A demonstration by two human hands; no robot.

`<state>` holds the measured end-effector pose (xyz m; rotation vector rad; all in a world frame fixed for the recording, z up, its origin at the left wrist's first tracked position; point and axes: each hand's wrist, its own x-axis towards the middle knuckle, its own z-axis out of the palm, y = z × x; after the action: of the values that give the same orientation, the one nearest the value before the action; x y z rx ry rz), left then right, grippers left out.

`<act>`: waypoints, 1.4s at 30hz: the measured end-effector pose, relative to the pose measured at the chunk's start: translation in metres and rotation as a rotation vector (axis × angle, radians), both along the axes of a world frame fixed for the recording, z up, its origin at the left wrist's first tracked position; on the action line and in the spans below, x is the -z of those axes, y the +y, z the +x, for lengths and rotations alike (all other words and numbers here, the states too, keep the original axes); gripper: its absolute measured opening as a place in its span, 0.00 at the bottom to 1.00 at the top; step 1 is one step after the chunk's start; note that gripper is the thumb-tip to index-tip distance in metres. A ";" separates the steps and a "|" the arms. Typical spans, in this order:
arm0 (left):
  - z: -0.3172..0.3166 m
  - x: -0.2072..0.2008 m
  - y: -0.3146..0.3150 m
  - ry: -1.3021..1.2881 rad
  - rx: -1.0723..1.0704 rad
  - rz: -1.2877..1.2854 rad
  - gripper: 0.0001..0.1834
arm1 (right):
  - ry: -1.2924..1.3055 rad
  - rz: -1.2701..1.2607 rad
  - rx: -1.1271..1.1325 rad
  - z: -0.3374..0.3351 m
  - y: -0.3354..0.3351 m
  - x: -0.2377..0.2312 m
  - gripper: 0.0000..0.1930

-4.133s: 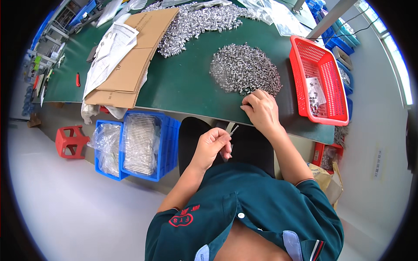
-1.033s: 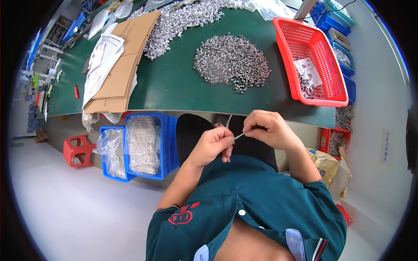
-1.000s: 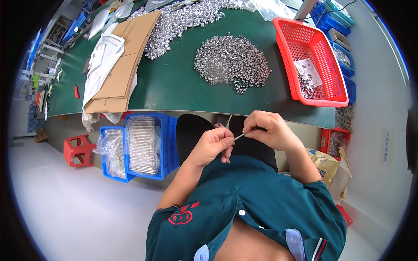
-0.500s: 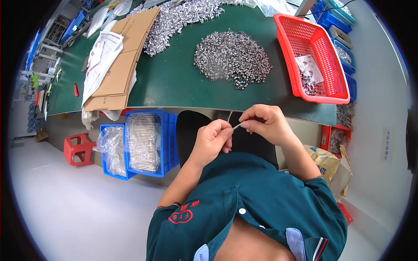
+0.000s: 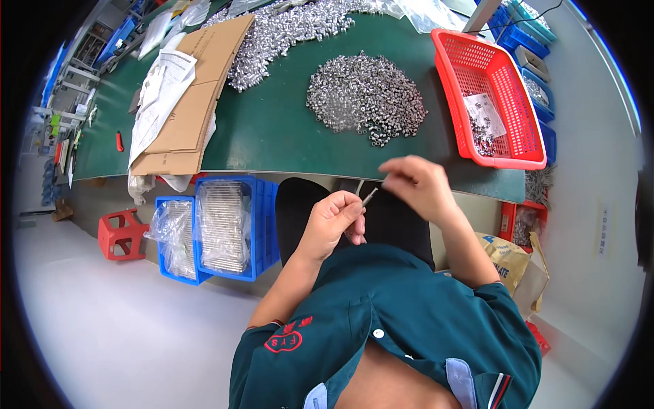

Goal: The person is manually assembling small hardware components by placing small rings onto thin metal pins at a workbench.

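My left hand (image 5: 334, 223) is closed around a thin metal rod (image 5: 370, 196), held just off the table's front edge above my lap. The rod's tip sticks out up and to the right past my fingers; its other end is hidden in the hand. Close by on the right, my right hand (image 5: 419, 183) is raised apart from the rod, its fingertips smeared by motion near the table edge. Ahead on the green table (image 5: 272, 129) lies a heap of small, short metal sleeves (image 5: 368, 95), some loose at its near side.
Right of the heap stands a red plastic basket (image 5: 528, 146) with some small metal parts. At the back spreads a larger pile of shiny parts (image 5: 283, 44). Cardboard (image 5: 180, 123) and papers lie left. Below are blue crates (image 5: 266, 225) of rods and a red stool (image 5: 121, 235).
My right hand has let go of the rod's tip and moved up and slightly away from it. My left hand stays in nearly the same place, still holding the rod.
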<state>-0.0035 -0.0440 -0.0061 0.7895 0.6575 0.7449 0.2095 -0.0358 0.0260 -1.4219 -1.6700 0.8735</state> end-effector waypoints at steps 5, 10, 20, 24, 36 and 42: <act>-0.005 0.005 0.000 0.045 -0.033 -0.013 0.09 | -0.248 0.227 0.148 0.012 0.025 0.021 0.09; -0.007 0.008 0.001 0.028 -0.027 -0.040 0.09 | -0.377 0.297 0.120 0.005 0.035 0.027 0.08; -0.006 0.010 0.001 0.019 -0.041 -0.048 0.08 | -0.488 0.289 0.025 0.009 0.037 0.026 0.05; -0.003 0.009 0.005 0.035 -0.086 0.006 0.08 | -0.376 0.258 -0.005 0.006 0.030 0.020 0.05; -0.002 0.007 0.001 0.176 -0.004 0.084 0.08 | 0.428 -0.280 -0.228 0.000 0.005 -0.003 0.05; -0.005 0.003 0.000 0.215 0.006 0.131 0.08 | 0.106 -0.057 -0.272 0.000 0.001 -0.019 0.06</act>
<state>-0.0080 -0.0445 -0.0087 1.0005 0.8042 0.7082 0.2095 -0.0350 0.0449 -1.1791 -1.7950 1.1344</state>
